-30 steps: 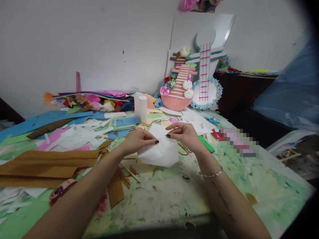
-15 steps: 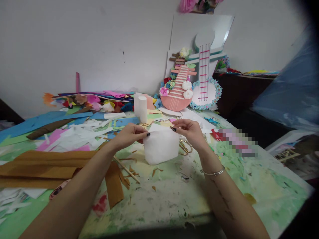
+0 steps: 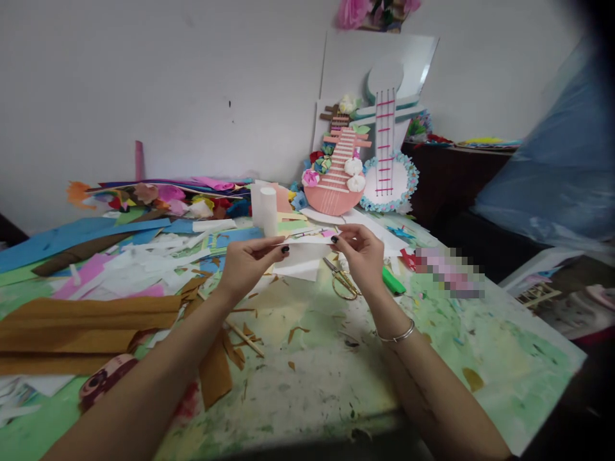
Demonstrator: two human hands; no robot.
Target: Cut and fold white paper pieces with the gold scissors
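- Paper strips (image 3: 91, 320), brown, lie flat on the left of the paint-stained worktop (image 3: 327, 378).
- Left hand (image 3: 245, 264), with dark nails, pinches the left edge of a white paper sheet (image 3: 305, 255).
- Sheet is held up above the worktop, stretched between both hands.
- Right hand (image 3: 361, 253) pinches the sheet's right edge.
- Scissors (image 3: 342, 283) with gold handles lie on the worktop beneath that hand, with a green pen (image 3: 393, 280) just beside them.

White paper (image 3: 302, 259) at centre frame is looking thin and matt; metal scissors (image 3: 342, 283) are gleaming gold on the paint-stained counter (image 3: 327, 384).
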